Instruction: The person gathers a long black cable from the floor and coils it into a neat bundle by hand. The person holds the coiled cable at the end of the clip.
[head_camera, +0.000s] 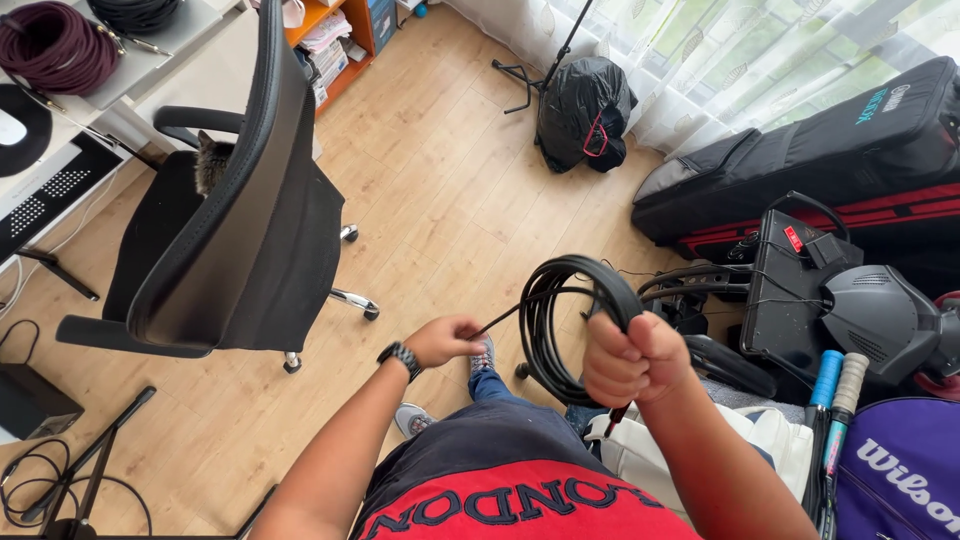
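Black cable (560, 320), wound into a loose coil, hangs in mid-air above the wooden floor (440, 200), in front of the person's torso. Right hand (632, 358): closed in a fist around the coil's upper right arc, the loops passing through the grip. Left hand (445, 340): fingers pinched on the free strand, which runs taut from the coil down to this hand; a dark wristwatch (400, 357) sits on its wrist. Black office chair (225, 230) stands on the floor well to the left of the hands, a cat (212, 160) partly visible on its seat. Long black case (800, 150) lies toward the floor's far right edge.
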